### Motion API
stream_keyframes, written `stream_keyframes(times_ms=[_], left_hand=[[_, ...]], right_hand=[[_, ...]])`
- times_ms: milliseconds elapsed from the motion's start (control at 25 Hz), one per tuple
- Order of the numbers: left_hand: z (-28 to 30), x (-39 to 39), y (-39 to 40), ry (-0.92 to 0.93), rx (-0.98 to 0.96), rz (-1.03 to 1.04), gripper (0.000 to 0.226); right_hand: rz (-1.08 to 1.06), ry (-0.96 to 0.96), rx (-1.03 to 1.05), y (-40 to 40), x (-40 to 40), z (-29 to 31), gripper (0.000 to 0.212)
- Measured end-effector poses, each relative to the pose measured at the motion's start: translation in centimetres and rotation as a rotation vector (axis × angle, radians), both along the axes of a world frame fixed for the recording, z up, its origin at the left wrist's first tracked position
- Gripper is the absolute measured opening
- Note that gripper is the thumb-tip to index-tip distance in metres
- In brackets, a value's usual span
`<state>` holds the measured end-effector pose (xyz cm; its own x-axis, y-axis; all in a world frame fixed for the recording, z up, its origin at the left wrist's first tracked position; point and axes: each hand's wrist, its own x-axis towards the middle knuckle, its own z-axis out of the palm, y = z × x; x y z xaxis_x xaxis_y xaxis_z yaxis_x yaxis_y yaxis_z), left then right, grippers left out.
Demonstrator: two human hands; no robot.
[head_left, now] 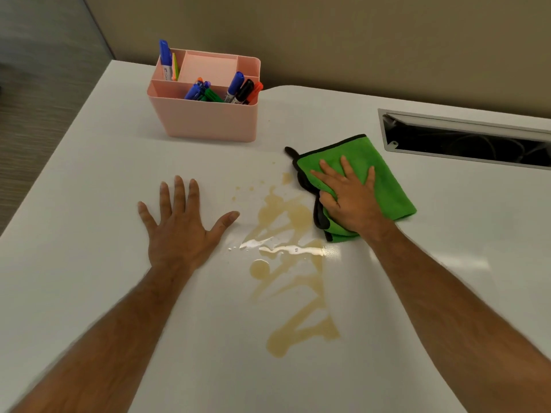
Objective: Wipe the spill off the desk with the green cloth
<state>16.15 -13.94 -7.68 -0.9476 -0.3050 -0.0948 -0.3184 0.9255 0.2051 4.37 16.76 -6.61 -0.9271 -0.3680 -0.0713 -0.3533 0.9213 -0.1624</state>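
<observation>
Right hand (351, 201) presses green cloth (384, 180) beside spill (286, 222) (tan).

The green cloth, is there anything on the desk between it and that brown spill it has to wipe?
Nothing visible. The green cloth lies under the right hand, its left edge right beside the spill. The pink organizer stands farther back, and the left hand rests flat on the spill's other side.

Folded green cloth (375, 174) beside tan spill (293, 263)
</observation>
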Motion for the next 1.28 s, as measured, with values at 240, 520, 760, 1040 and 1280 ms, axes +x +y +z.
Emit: stream_keyframes(times_ms=[240,520,760,1040,1280], left_hand=[[0.1,0.1,0.0,-0.005,0.009,-0.003,0.113],[0.3,0.1,0.0,-0.006,0.019,-0.004,0.113],[0.2,0.1,0.1,-0.004,0.013,-0.005,0.114],[0.0,0.1,0.0,0.002,0.023,-0.012,0.112],[0.3,-0.1,-3.8,0.044,0.004,-0.136,0.097]], right_hand=[[0.090,0.035,-0.023,0.5,7.1,-0.4,0.059],[0.029,0.081,-0.001,1.6,16.1,-1.1,0.058],[-0.210,0.084,0.035,-1.4,21.6,-1.4,0.058],[-0.440,0.015,-0.005,-6.2,16.9,-1.0,0.063],[-0.488,0.021,-0.012,-7.7,9.8,-0.3,0.058]])
